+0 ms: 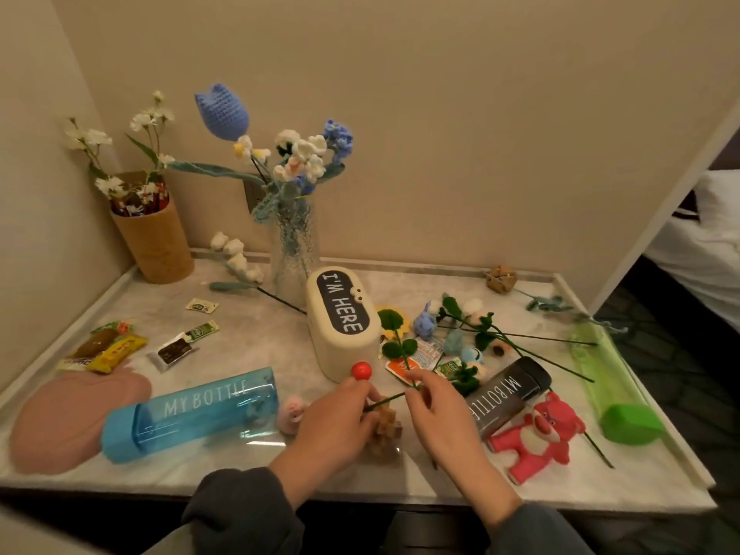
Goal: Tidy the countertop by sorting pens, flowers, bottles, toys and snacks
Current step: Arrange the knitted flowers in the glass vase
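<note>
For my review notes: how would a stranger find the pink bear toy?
Start at the cream box lettered I'M HERE. Go right and nearer, past the lying dark bottle. The pink bear toy lies beside it, the only bright pink figure.

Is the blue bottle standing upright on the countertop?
No, the blue bottle lies on its side on the countertop, with its cap toward the near left edge.

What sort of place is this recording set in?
Probably a hotel room or bedroom: a marble countertop fills a beige-walled nook, and a bed with white linen shows through the opening on the right.
</note>
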A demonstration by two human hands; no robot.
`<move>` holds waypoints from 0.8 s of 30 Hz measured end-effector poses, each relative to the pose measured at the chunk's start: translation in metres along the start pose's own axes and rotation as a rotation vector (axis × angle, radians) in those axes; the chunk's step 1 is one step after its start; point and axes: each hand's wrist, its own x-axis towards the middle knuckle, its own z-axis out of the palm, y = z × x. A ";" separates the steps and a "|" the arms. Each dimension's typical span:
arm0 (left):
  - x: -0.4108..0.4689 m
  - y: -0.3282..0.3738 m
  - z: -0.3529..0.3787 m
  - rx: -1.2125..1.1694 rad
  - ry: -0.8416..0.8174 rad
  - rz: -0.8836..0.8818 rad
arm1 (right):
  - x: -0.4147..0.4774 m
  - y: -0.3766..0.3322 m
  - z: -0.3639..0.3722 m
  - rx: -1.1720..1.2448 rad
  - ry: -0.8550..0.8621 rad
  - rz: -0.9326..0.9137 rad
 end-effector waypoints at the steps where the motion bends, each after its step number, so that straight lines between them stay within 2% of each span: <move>1: 0.002 0.001 0.001 -0.004 0.002 0.000 | 0.001 0.000 -0.004 -0.017 -0.024 0.001; 5: 0.008 0.006 0.003 -0.029 0.065 -0.023 | 0.005 0.001 -0.014 -0.070 -0.062 0.025; 8: 0.014 0.006 0.001 -0.089 0.065 -0.038 | 0.007 0.003 -0.018 0.020 -0.026 0.023; 14: 0.025 0.018 0.000 -0.474 -0.048 -0.022 | 0.021 -0.003 -0.033 0.211 0.154 -0.064; 18: 0.035 0.035 -0.001 -0.787 0.030 0.072 | 0.032 -0.014 -0.037 0.256 0.035 -0.202; 20: 0.043 0.038 -0.006 -0.893 0.109 0.010 | 0.038 -0.016 -0.034 0.291 0.018 -0.200; 22: 0.049 0.038 -0.011 -0.973 0.131 -0.104 | 0.048 -0.012 -0.028 0.246 0.047 -0.104; 24: 0.049 0.036 -0.015 -1.036 0.136 -0.160 | 0.059 -0.002 -0.022 0.031 0.006 -0.016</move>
